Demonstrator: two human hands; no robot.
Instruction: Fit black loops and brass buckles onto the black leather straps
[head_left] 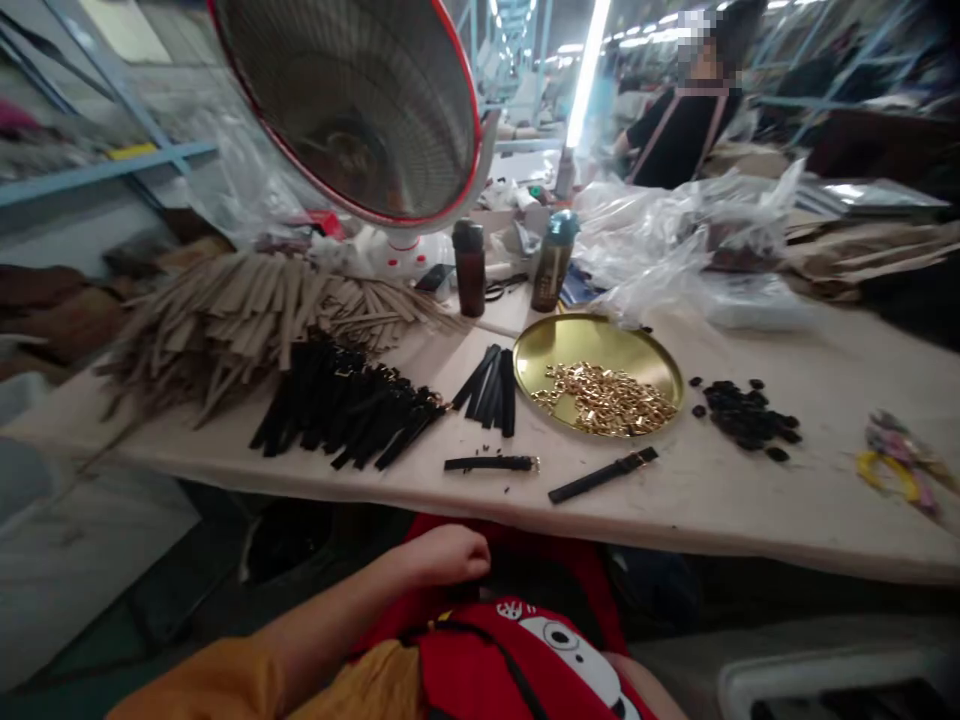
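Note:
My left hand point(452, 556) is in my lap, below the table's front edge, with its fingers curled closed. Whatever might be inside it is hidden. My right hand does not show; only a bit of bare forearm appears at the bottom edge. On the table in front of me lie two short black straps with buckles: one strap point(487, 464) lies nearly level, the other strap point(600, 476) slants up to the right. Behind them, a round gold tray point(536, 350) holds a heap of small gold metal pieces point(607, 398). Neither strap is touched.
A pile of black straps point(352, 410) and a bundle of brown strips point(232, 310) cover the left side. Black discs point(746, 412) and yellow-handled pliers point(889, 475) lie right. Behind stand a fan point(360, 110), two bottles point(470, 270) and plastic bags point(675, 230). A person point(675, 135) is beyond.

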